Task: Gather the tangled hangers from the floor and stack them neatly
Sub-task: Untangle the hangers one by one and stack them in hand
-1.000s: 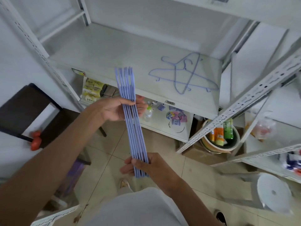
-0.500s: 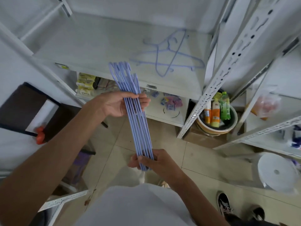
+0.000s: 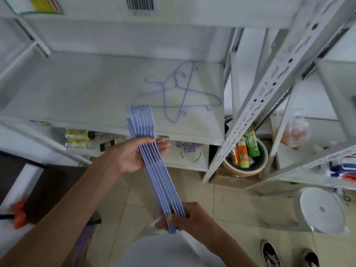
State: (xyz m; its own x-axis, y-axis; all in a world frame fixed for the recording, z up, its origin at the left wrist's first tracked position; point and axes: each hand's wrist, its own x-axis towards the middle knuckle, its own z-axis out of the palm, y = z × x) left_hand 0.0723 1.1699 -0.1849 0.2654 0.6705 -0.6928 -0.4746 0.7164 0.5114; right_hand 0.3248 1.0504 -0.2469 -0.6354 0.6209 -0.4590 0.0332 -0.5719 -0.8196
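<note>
Hangers (image 3: 157, 170), pale blue and pressed together into one flat bundle, run slantwise through the middle of the scene, held above the tiled floor (image 3: 231, 205) between both hands. Left hand (image 3: 134, 155) closes around the far part of the bundle, thumb on the near face and fingers wrapped behind, with the fingertips showing on the right side; the looped ends of the bundle stick out beyond it, over the front edge of the white shelf (image 3: 86, 89). Right hand (image 3: 183, 216) clamps the near end of the bundle, thumb across the top and fingers curled under, so the tips of the blue bars poke out just past it. Two loose hangers (image 3: 177, 93) of the same blue lie crossed on the shelf, on its right part, just beyond the bundle's far ends and apart from them. Under that shelf a lower shelf (image 3: 185, 160) carries small packets. To the right, behind a slanted perforated metal upright (image 3: 256, 105), a round tub (image 3: 258, 166) on the floor holds several bottles and tubes. Further right and nearer stands a white stool (image 3: 323, 211). Two dark shoes (image 3: 289, 256) show at the near right edge of the floor.
</note>
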